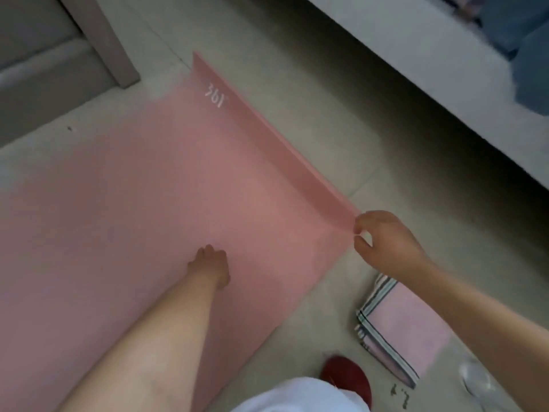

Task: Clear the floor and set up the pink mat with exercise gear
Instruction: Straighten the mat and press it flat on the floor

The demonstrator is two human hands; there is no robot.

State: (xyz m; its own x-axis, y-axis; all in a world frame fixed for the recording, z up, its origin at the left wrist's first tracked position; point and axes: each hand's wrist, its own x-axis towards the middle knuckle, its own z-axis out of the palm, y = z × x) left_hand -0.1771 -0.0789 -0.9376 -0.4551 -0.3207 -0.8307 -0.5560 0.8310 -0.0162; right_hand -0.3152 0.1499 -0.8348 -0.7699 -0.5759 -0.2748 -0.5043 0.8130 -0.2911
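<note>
A pink mat (142,203) lies spread over the tiled floor, with white "361" print near its far end. Its end edge curls upward in a raised strip. My right hand (386,242) pinches the near corner of that raised edge between thumb and fingers. My left hand (212,264) presses flat on the mat surface, fingers loosely curled, holding nothing. A folded pink towel with striped border (401,331) lies on the floor right of the mat, under my right forearm.
A grey sofa (44,55) stands at the top left. A white furniture edge (416,78) runs along the top right. A red slipper (347,379) sits by my white-clad knee. A clear glassy object (478,379) rests at the bottom right.
</note>
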